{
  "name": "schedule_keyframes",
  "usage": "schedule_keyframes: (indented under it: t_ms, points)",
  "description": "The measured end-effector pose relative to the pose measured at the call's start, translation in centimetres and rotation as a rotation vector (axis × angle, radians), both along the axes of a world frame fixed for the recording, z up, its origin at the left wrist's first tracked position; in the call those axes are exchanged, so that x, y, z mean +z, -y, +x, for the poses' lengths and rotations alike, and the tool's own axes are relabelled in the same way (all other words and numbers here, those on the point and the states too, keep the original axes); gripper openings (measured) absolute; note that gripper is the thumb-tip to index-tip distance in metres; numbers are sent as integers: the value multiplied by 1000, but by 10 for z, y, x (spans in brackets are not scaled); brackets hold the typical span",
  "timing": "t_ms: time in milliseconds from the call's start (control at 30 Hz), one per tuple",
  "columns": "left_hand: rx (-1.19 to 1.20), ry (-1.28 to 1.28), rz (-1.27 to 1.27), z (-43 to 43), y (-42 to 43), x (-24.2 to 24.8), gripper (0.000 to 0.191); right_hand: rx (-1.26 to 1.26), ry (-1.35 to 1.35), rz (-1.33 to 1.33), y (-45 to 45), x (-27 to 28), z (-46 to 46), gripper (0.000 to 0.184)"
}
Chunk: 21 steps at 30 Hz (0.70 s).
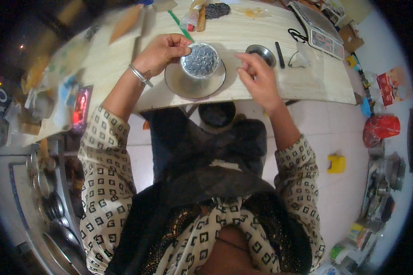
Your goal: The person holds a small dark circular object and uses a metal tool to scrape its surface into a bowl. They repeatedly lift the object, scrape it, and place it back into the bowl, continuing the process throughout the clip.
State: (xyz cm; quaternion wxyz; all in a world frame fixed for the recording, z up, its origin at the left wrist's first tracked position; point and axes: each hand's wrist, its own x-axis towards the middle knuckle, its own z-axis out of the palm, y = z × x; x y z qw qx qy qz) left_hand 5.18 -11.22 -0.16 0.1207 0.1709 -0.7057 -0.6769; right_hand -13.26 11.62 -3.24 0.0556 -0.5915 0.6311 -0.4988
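Observation:
My left hand (168, 51) grips the edge of a small round silver-rimmed metal piece (200, 61) between thumb and fingers. Its face is grey and bumpy; whether that is its own texture or loose bits in it, I cannot tell. Tilted towards me, it hangs over the far part of a shallow pale bowl with a dark rim (184, 85) near the table's front edge. To the right, my right hand (258, 77) hovers with index finger and thumb apart and nothing visible between them. Behind its fingers stands a small steel bowl (265, 53), partly hidden by the hand.
A black stick (279, 55) lies right of the steel bowl. Further back are a digital scale (325, 37), a dark scouring pad (217, 11) and a green strip (179, 25). A lit phone (82, 106) leans at left. Below the table edge sits a dark round container (216, 113).

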Motion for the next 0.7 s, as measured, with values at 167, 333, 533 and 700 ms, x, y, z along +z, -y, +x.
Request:
schedule_keyframes:
  t_ms: [167,333,533,700]
  points:
    - [-15,-42,199,2,5,-11,18,84,-561,-139,36,20,15,32]
    - [-72,-31,350,2,6,-11,22,180,-715,-75,50,31,9,30]
    - [-14,-78,340,7,-17,3,50,172,96,124,63,38,11,10]
    - [117,-179,146,12,-36,12,52,324,852,135,61,39,11,19]
